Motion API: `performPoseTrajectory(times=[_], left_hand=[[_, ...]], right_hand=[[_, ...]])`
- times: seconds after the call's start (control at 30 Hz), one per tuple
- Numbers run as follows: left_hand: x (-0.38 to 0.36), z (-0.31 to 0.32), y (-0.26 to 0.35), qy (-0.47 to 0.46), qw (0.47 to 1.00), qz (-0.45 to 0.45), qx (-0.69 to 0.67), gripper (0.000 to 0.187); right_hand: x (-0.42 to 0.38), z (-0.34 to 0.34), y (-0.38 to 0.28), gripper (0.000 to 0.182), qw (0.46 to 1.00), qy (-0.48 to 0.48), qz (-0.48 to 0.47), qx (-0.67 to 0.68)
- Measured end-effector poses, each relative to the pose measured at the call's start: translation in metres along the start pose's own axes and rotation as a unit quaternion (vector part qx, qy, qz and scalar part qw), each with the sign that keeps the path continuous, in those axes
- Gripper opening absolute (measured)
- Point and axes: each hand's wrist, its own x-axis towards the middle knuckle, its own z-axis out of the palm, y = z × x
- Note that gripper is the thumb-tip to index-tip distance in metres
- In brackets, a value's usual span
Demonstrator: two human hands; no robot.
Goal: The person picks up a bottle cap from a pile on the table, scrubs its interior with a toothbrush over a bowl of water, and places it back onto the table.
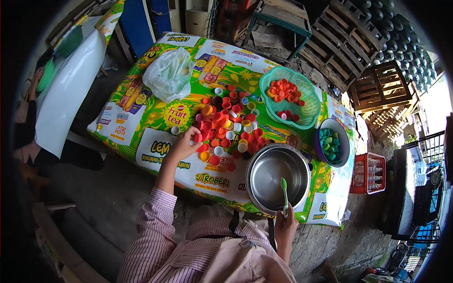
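Toothbrush [284, 191] is gripped in my closed right hand [286, 225] at the bowl [264, 181]. Left of the bowl, my left hand [185, 145] pinches a red cap [198, 137]; lifting needs steady pressure.

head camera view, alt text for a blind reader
The left hand touches scattered, mostly red caps on a patterned tablecloth while the right hand holds a green toothbrush over a metal bowl. A green basket holds more.
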Motion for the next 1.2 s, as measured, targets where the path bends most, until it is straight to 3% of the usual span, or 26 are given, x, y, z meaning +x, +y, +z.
performPoseTrajectory(times=[0.1, 0.17, 0.3, 0.37, 0.57, 0.63, 0.7, 0.83, 0.9, 1.07, 1.2], left_hand=[[-0.009, -0.004, 0.010, 0.041, 0.999, -0.035, 0.003, 0.033], [-0.023, -0.006, 0.011, 0.065, 0.996, -0.041, 0.046, 0.032], [-0.049, 0.002, -0.003, 0.101, 0.995, 0.014, -0.011, 0.031], [-0.057, 0.007, 0.000, 0.143, 0.977, 0.094, 0.127, 0.033], [-0.080, 0.022, 0.001, 0.121, 0.982, 0.016, 0.145, 0.035], [-0.082, 0.025, 0.002, 0.161, 0.956, 0.029, 0.245, 0.036], [-0.081, 0.025, -0.006, 0.153, 0.963, 0.006, 0.221, 0.037], [-0.070, 0.024, -0.014, 0.226, 0.946, 0.012, 0.233, 0.038], [-0.059, 0.020, -0.011, 0.246, 0.953, 0.015, 0.176, 0.038], [-0.012, 0.013, -0.008, 0.155, 0.954, 0.037, 0.255, 0.018], [0.003, 0.018, -0.006, 0.123, 0.944, 0.015, 0.306, 0.018]], right_hand=[[0.000, 0.002, 0.000, 0.041, 1.000, -0.010, 0.005, -0.001], [0.001, 0.005, -0.001, 0.041, 0.999, 0.016, -0.040, -0.012], [0.000, 0.007, -0.004, 0.041, 0.999, 0.008, -0.045, 0.009], [0.001, 0.005, -0.008, 0.041, 0.999, -0.011, -0.026, 0.015], [0.008, 0.005, -0.016, 0.041, 0.999, -0.040, -0.002, 0.021], [0.009, 0.005, -0.016, 0.040, 0.999, -0.038, -0.007, 0.023], [0.011, 0.007, -0.016, 0.040, 0.999, -0.020, -0.035, 0.028], [0.012, 0.007, -0.013, 0.040, 0.999, -0.023, -0.028, 0.034], [0.011, 0.008, -0.008, 0.040, 0.998, -0.011, -0.046, 0.030], [0.011, 0.005, -0.015, 0.040, 0.999, -0.022, -0.027, 0.035], [0.010, 0.003, -0.016, 0.040, 0.999, -0.012, -0.033, 0.038]])
